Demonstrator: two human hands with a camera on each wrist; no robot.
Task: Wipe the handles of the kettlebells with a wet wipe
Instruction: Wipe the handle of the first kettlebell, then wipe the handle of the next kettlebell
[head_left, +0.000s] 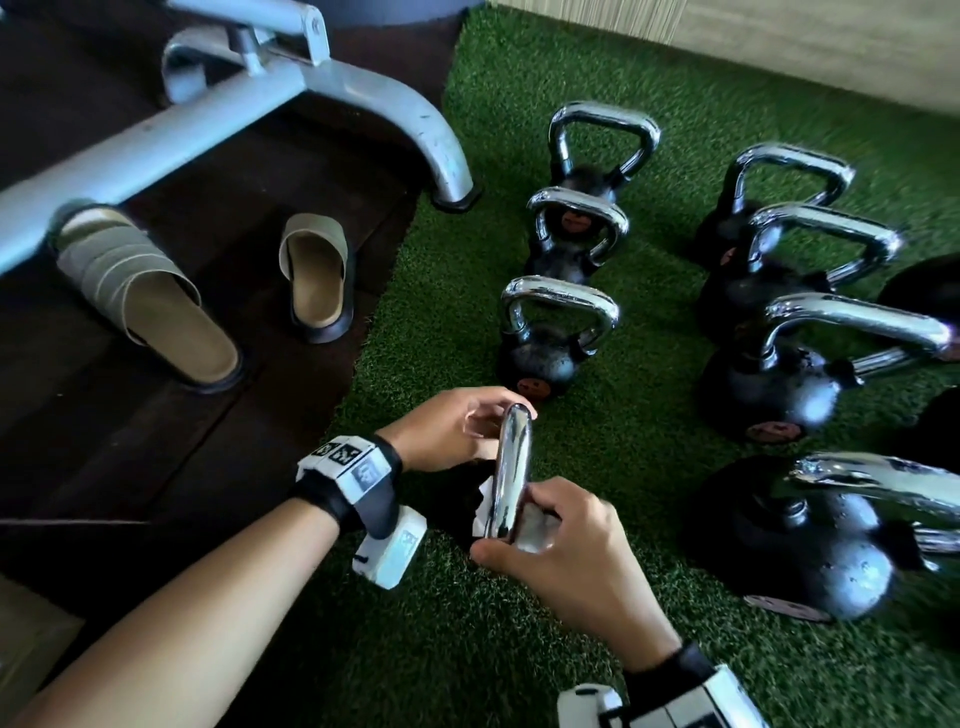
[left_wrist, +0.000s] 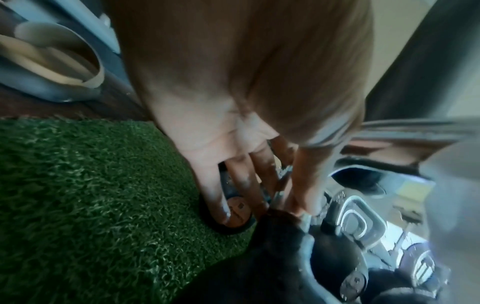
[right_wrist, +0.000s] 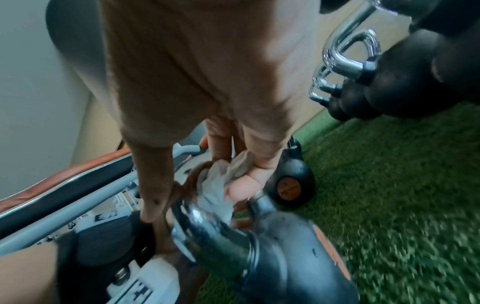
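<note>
kettlebell handle between both hands, wet wipe against it, more kettlebells just beyond

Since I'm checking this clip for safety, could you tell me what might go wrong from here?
The wet wipe could leave the chrome handle slick, so the left hand steadying its far end might slip. The right hand works close to the neighbouring kettlebell; fingers could get knocked.

No words or numbers can be read. The orange discs on the kettlebells carry marks too blurred to read. The wrist bands show only black-and-white block patterns.
</note>
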